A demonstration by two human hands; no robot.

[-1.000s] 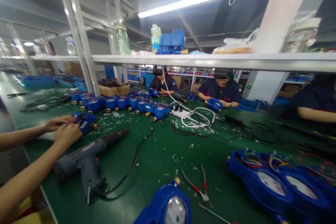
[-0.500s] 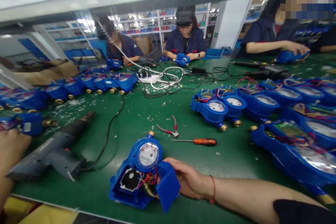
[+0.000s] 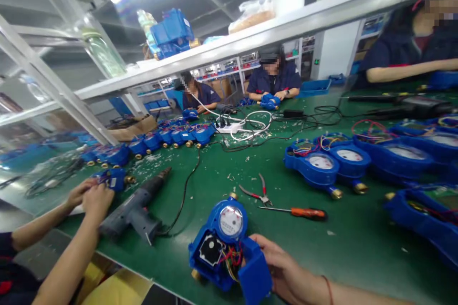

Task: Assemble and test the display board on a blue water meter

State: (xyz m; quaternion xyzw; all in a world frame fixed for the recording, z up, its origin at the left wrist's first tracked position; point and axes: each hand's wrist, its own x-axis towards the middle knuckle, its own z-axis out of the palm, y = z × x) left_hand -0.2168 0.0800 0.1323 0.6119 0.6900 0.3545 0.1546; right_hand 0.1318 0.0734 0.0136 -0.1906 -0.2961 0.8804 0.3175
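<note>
My right hand (image 3: 282, 267) comes in from the lower right, its fingers closed on a blue plastic cover (image 3: 255, 274). The cover stands tilted at the open compartment of a blue water meter (image 3: 200, 252). Inside the compartment are a black part (image 3: 211, 250) with a white edge and red, yellow and other thin wires (image 3: 231, 257). A round white dial (image 3: 231, 220) faces up on the meter, and brass fittings show at its ends. My left hand is out of view. Beyond the meter lie red-handled cutting pliers (image 3: 263, 198) and an orange-handled screwdriver (image 3: 307, 213).
At the left, a co-worker's two hands (image 3: 95, 198) work at another blue meter (image 3: 116, 179). A grey heat gun (image 3: 134, 212) lies between us. Rows of meters stand at the right (image 3: 318, 167) and far left. A white power strip (image 3: 229, 127) with cables lies farther back. Other people sit opposite.
The view has swung left and up, bringing the overhead shelf and the co-worker's both arms into sight. My right hand still grips the cover beside the meter.
</note>
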